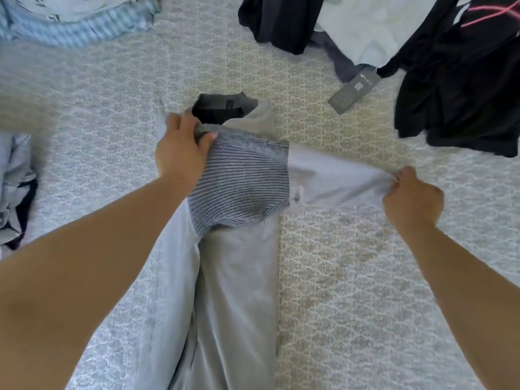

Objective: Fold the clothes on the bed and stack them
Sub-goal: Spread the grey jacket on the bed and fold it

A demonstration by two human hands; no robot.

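1. A patterned bedspread (351, 277) covers the bed.
2. One grey garment (239, 277) lies mid-bed.
3. Left hand (180, 153) grips its striped section (242, 178); right hand (410, 198) pinches its sleeve (337, 178).
4. Beyond the garment: one dark clothes pile (450, 66), one card tag (354, 90), one blue checked fabric (84, 29).

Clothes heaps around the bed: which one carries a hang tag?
The dark heap at top right; a grey hang tag lies at its lower-left edge. The others show none.
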